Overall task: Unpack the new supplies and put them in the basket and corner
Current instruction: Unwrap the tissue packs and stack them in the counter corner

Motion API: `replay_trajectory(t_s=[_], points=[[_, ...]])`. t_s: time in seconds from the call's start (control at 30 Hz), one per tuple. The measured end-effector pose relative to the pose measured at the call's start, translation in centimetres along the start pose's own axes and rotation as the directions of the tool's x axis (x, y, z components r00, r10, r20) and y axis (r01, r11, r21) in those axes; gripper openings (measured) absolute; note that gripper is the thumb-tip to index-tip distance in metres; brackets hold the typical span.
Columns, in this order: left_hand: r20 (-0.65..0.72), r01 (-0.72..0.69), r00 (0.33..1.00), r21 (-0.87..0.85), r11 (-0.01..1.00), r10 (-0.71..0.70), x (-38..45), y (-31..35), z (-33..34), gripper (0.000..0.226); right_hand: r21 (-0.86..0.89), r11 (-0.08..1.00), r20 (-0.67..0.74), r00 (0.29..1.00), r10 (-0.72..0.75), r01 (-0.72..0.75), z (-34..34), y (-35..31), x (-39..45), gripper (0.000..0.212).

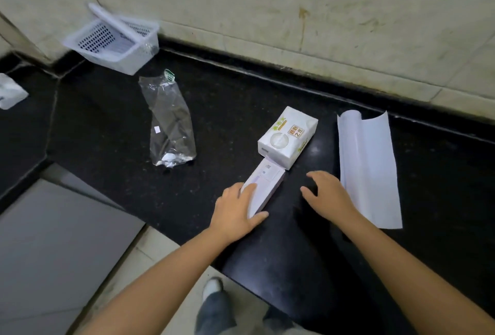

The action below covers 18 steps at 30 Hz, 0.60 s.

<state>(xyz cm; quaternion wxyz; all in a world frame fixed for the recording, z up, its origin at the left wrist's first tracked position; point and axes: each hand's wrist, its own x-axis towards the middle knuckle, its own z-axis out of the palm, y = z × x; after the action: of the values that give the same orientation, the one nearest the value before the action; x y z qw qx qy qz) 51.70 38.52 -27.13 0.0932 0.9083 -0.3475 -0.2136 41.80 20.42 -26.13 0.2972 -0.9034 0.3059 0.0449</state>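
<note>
A long white box (265, 184) lies on the black counter (107, 120) near its front edge. My left hand (237, 211) rests on the box's near end, fingers and thumb around it. Just right of the box, my right hand (328, 192) hovers with fingers spread and nothing in it. A white tissue pack (288, 137) with green and orange print touches the box's far end. At the far left corner, a white perforated basket (112, 42) leans tilted against the wall. A crumpled clear plastic wrapper (170, 123) lies between basket and box.
A white sheet of paper (368, 168), curled at its far end, lies to the right of my right hand. A white object (10, 92) sits at the left edge. Tiled wall runs behind the counter. Floor and my shoe (213, 286) show below.
</note>
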Motion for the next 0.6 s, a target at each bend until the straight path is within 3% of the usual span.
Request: replay_trajectory(t_s=[0.17,0.27,0.4,0.6], points=[[-0.091,-0.069,0.994,-0.053,0.996,0.064,2.4,-2.1,-2.8,0.054,0.121,0.991,-0.114,0.991,0.066,-0.052,-0.1,-2.5,2.1,0.043],[-0.118,-0.083,0.99,-0.042,0.996,0.078,4.9,-4.0,-5.0,0.051,0.235,0.958,-0.195,0.957,0.214,-0.166,-0.3,-5.5,5.3,0.055],[-0.122,-0.133,0.984,0.005,0.991,0.132,8.3,-6.9,-7.3,0.05,0.242,0.862,-0.195,0.848,0.493,-0.445,0.5,-9.2,10.4,0.084],[-0.132,-0.22,0.964,0.082,0.972,0.23,11.8,-11.3,-10.5,0.052,0.227,0.717,-0.276,0.663,0.696,-0.659,3.2,-11.3,14.6,0.09]])
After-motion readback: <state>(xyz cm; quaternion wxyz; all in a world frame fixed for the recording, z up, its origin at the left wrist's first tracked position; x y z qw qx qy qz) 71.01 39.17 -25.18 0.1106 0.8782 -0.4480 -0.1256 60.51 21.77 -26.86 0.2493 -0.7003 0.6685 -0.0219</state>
